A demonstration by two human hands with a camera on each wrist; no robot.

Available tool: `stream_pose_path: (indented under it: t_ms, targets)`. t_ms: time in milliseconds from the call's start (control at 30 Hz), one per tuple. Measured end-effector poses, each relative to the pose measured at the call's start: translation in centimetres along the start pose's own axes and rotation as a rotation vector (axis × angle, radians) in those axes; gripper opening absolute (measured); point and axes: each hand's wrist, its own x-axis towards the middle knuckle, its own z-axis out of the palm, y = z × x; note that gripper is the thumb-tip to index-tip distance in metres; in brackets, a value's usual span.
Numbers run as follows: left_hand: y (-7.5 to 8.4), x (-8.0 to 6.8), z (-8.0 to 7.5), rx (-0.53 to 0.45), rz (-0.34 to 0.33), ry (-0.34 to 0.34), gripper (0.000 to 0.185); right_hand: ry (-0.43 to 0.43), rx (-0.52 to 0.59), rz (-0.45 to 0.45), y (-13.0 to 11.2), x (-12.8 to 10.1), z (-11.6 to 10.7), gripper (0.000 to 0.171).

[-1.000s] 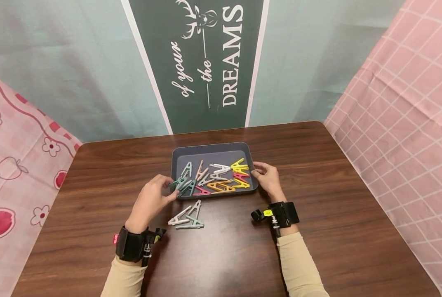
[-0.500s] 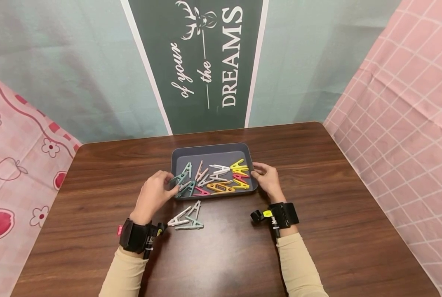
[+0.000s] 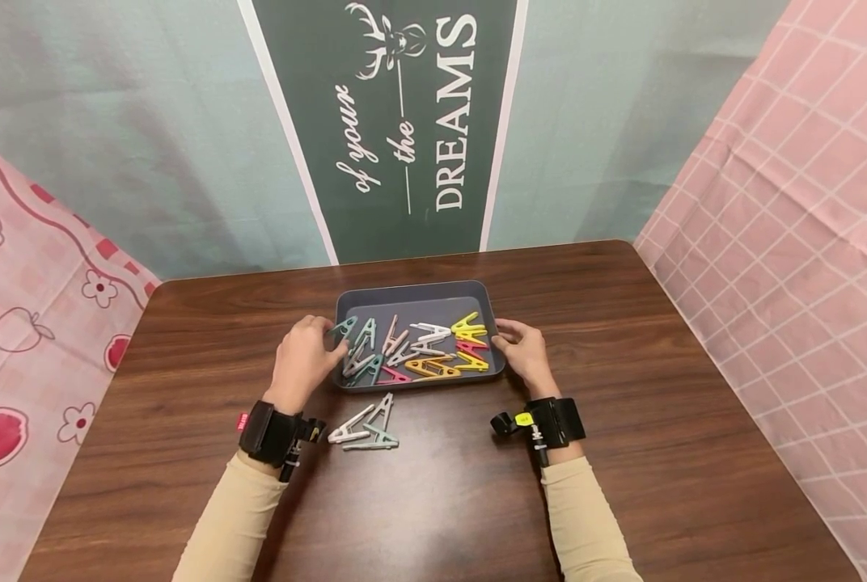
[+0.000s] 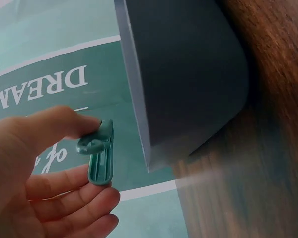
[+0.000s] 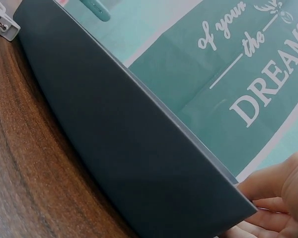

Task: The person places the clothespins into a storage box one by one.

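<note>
My left hand [image 3: 301, 357] pinches a teal clothespin [image 4: 102, 156] between thumb and fingers, above the left edge of a dark grey tray [image 3: 404, 309]. In the left wrist view, this clothespin stays apart from the tray wall [image 4: 188, 74]. At the tray's right end, my right hand [image 3: 524, 352] grips the side, thumb at the rim and other fingers partly hidden behind it. Inside the tray lie several clothespins: teal and green ones at the left, pink, white and orange [image 3: 433, 369] ones in the middle, yellow [image 3: 470, 325] and red ones at the right.
In front of the tray, two whitish clothespins [image 3: 352, 426] and a mint-green clothespin [image 3: 377, 438] lie on the brown wooden table [image 3: 586, 323]. A printed curtain [image 3: 419, 234] hangs behind the table, with pink cloths [image 3: 783, 242] on both sides.
My left hand has moved away from me along the tray's left side, lifting the teal clothespin clear of the ones beneath it. My right hand has stayed at the tray's right end.
</note>
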Motion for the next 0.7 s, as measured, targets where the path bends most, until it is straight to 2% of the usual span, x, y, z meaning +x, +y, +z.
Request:
stream_pose_path:
  t_ms: [267,467,700]
  targets:
    - [0.8,1.6,0.5,0.077,-0.024,-0.035,0.038,0.002,0.0,0.001,0.0,0.1,0.0,0.039]
    - [1.5,2.8,1.0,0.159,0.001,-0.047,0.036,0.004,0.004,0.0,0.0,0.2,0.0,0.038]
    - [1.7,4.0,1.9,0.198,0.008,-0.074,0.04,0.003,0.007,0.003,-0.1,0.1,0.1,0.038]
